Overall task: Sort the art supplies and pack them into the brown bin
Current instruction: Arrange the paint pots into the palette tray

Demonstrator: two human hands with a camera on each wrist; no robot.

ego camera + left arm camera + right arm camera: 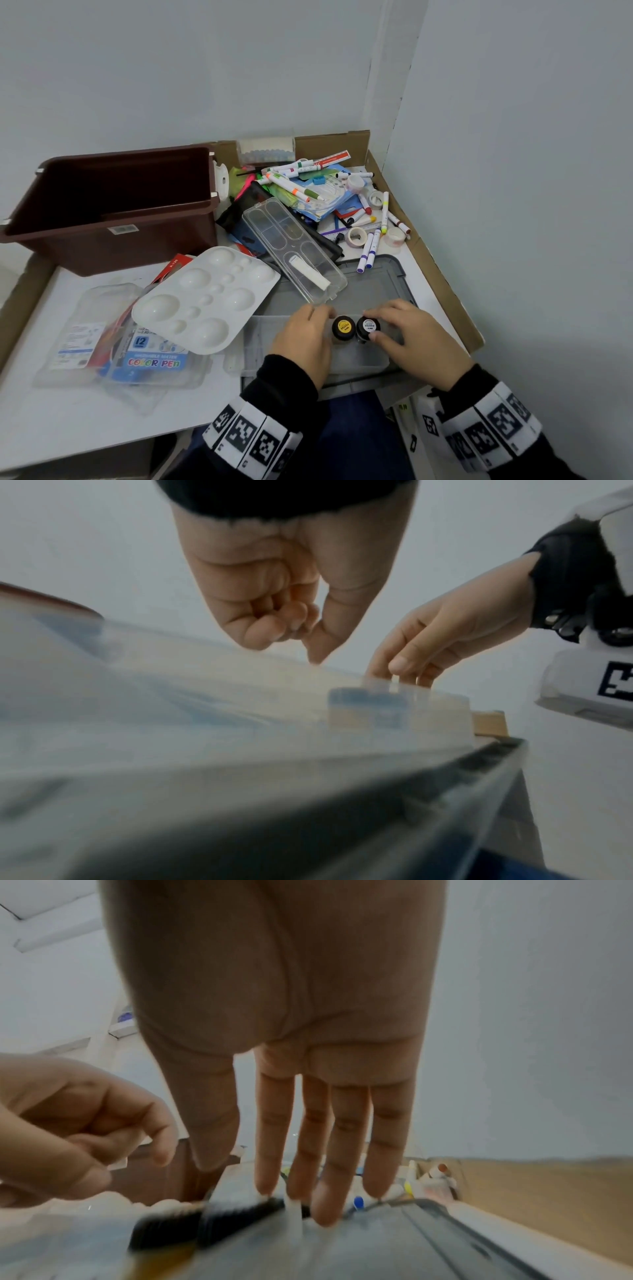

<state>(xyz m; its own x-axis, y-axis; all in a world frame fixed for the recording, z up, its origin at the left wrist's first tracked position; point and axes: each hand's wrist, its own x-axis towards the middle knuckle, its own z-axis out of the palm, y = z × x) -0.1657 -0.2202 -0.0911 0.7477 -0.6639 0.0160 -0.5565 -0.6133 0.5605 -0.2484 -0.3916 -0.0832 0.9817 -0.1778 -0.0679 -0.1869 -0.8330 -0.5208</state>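
Two small black-capped poster paint jars stand side by side in a clear plastic box [260, 342] on a grey lid [376, 284]. One has a yellow label [343, 327], the other a white label [369, 326]. My left hand [317, 318] hovers just left of the yellow jar with its fingers curled to the thumb [304, 639] and nothing between them. My right hand [380, 320] reaches over the white-labelled jar with straight fingers [267, 1183], the tips touching its cap [240, 1215]. The brown bin [113, 205] stands at the back left and looks empty.
A white paint palette [205, 301] and a clear compartment case [294, 253] lie left of and beyond the hands. A colour pen pack [150, 356] sits at the front left. Markers and tape rolls [325, 192] fill the cardboard tray's [442, 274] far corner.
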